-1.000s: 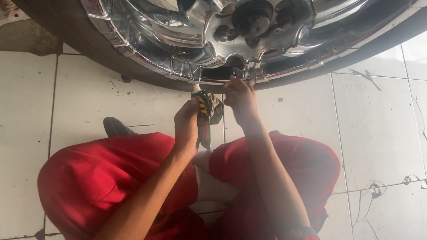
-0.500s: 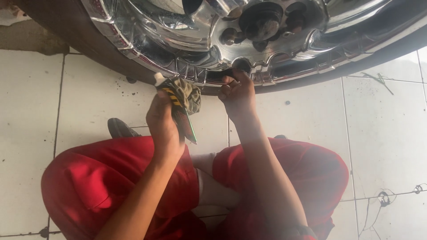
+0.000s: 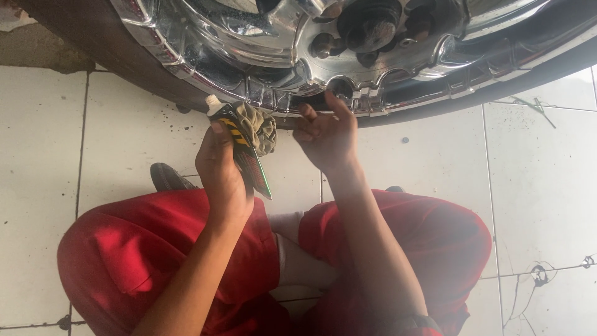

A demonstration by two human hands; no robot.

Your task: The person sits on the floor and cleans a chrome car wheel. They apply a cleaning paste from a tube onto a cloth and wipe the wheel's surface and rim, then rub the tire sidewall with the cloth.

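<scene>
A large chrome wheel rim [image 3: 261, 37] with dark lug nuts fills the top of the head view. My left hand [image 3: 221, 168] holds a squeeze tube [image 3: 239, 146] with yellow and black stripes, its white nozzle pointing up at the rim, and a crumpled tan rag [image 3: 258, 127] is bunched against it. My right hand [image 3: 326, 134] is just below the rim's lower lip, index finger and thumb raised and touching the chrome edge, holding nothing that I can see.
I squat in red trousers [image 3: 186, 249] on a white tiled floor [image 3: 124, 130]. A dark shoe [image 3: 168, 178] shows by my left knee. The dark tyre [image 3: 93, 43] curves around the rim at upper left.
My left hand has carried the tube and rag leftwards away from my right hand. My right hand stays at the rim's lower edge.
</scene>
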